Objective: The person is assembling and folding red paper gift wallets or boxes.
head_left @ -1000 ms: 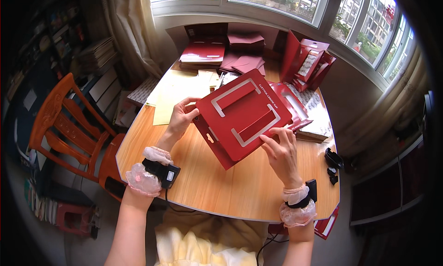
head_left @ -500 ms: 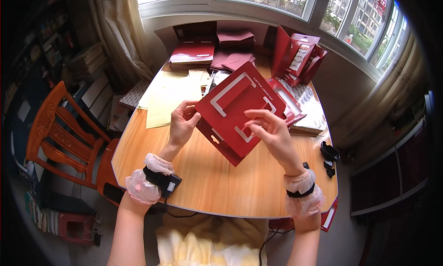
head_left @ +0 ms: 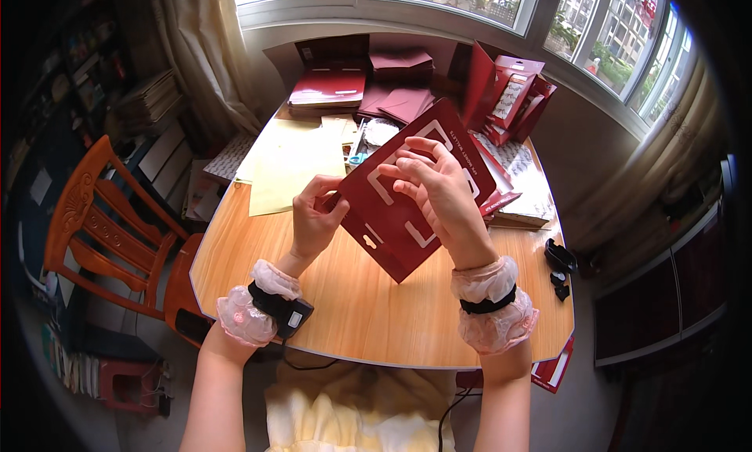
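Pinching the red card near its left corner between thumb and fingers, the left hand holds it tilted over the wooden table; the right hand, apart from the left, is loosely spread before the card's face, and whether it touches cannot be told. A light, firm pinch should keep the card from swinging or creasing, and a second hold on the opposite edge would likely steady it. Beyond lie yellow sheets and stacked red folders, best left unbrushed.

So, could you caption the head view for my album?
Left hand pinching red cardboard packaging at a wooden table, right hand in front.
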The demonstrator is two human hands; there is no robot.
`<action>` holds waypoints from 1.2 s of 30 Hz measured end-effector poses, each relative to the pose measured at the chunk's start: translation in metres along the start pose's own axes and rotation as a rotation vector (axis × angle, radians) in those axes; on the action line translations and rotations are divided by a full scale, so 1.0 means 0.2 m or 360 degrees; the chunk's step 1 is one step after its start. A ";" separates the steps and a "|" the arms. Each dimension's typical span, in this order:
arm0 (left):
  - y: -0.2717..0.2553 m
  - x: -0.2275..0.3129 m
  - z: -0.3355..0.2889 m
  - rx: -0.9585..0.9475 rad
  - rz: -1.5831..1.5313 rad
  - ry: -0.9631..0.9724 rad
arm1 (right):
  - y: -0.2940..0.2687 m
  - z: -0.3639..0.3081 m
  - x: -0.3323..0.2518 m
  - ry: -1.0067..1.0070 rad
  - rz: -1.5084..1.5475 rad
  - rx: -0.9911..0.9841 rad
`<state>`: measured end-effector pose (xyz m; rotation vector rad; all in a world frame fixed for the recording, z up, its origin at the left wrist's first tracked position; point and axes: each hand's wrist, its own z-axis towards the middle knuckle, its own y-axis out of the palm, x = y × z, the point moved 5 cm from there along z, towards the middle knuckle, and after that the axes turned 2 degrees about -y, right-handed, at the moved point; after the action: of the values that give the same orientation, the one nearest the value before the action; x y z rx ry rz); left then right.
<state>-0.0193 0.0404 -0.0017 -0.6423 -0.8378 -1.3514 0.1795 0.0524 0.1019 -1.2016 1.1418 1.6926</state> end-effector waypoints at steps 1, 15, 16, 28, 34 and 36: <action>0.01 0.01 -0.01 -0.0008 0.0000 0.0036 | -0.02 0.01 0.02 0.0009 0.0179 0.0050; 0.24 0.09 -0.14 -0.0939 0.0405 0.0373 | 0.06 -0.06 -0.10 -0.0140 -0.0447 0.0389; 0.26 0.06 -0.15 -0.1132 0.0460 0.0202 | 0.08 -0.07 -0.10 -0.0142 -0.0450 0.0390; 0.15 -0.09 -0.06 -0.0868 -0.0645 -0.0508 | 0.08 -0.36 -0.10 -0.0423 -0.1289 -0.0105; 0.10 0.02 0.02 -0.0807 -0.0890 -0.0217 | -0.04 -0.46 0.11 -0.0233 -0.1360 -0.0312; 0.04 -0.08 -0.01 -0.0860 -0.0686 -0.0282 | -0.03 -0.45 0.13 -0.0203 -0.1383 -0.0338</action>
<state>-0.0117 0.0481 -0.0156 -1.0527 -0.7787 -1.9647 0.2031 -0.0299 0.0619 -1.4116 0.2633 1.1889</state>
